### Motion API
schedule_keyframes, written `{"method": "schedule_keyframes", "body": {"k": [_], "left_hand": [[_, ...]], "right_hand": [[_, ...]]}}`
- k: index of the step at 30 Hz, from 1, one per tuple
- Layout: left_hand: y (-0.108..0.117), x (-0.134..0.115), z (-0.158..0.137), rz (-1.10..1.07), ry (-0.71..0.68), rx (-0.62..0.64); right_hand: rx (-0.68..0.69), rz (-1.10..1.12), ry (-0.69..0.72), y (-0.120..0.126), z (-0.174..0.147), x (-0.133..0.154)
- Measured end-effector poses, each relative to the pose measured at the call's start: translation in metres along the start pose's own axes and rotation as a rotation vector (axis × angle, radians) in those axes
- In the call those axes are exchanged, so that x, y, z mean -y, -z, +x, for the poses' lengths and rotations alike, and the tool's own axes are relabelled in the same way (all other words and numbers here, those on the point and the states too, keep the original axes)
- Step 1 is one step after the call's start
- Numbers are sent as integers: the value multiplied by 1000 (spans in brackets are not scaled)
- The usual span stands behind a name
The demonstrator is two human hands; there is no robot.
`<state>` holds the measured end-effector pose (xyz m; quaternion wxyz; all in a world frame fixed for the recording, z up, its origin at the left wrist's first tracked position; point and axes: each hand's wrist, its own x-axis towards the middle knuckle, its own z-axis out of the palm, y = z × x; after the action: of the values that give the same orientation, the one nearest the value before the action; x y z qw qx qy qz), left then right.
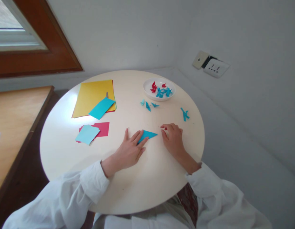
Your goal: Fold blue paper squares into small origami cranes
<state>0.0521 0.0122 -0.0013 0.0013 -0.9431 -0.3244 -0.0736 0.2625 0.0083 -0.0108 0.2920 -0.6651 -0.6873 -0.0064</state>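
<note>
A blue piece of folded paper (149, 135) lies flat on the round table, its pointed tip toward the right. My left hand (130, 149) rests over its left part with the fingers spread, so that end is hidden. Just right of the tip, my right hand (173, 138) is on the table, fingers curled and thumb apart from the forefinger; nothing shows between them. Beyond the hands sit three small paper cranes (148, 106), one paler than the others. A white dish (147, 93) behind them holds several red and blue folded cranes.
Yellow sheets (92, 95) lie at the back left, with a blue paper rectangle (102, 108) and a pen-like object (107, 94) on them. Nearer are pale blue squares (87, 135) over red paper (103, 129). Blue paper scraps (184, 114) lie at the right. Walls stand behind the table (63, 149).
</note>
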Motion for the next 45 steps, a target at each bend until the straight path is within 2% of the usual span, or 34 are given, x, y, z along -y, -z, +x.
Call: {"method": "schedule_keyframes", "body": {"k": [2, 3, 5, 6, 15, 24, 27, 29, 33, 35, 38, 41, 45], "left_hand": [[1, -1, 0, 4, 5, 2], [2, -1, 0, 5, 6, 4], [2, -2, 1, 2, 9, 6], [1, -2, 1, -3, 11, 6], [-2, 3, -11, -52, 26, 21], [4, 4, -27, -57, 34, 17], [3, 4, -21, -77, 50, -38], [3, 4, -12, -106, 72, -97], [7, 4, 10, -208, 73, -177], [8, 4, 18, -257, 50, -155], [8, 5, 24, -326, 38, -97], [6, 6, 24, -348, 62, -91], [4, 9, 21, -264, 46, -95]], "right_hand": [[-35, 28, 131, 4, -8, 7], [-10, 45, 226, 4, -12, 11], [107, 45, 390, 4, -21, 18], [154, 34, 424, 4, -24, 21], [328, -86, 480, 9, -24, 19], [316, -26, 469, 7, -19, 13], [293, 133, 392, 5, -17, 11], [252, 334, 268, 5, -15, 10], [123, 890, -221, 8, -9, 16], [109, 1199, -453, 9, -7, 22], [176, 1526, -683, 11, -5, 32], [250, 1709, -772, 12, -3, 37], [306, 1835, -767, 11, -1, 42]]}}
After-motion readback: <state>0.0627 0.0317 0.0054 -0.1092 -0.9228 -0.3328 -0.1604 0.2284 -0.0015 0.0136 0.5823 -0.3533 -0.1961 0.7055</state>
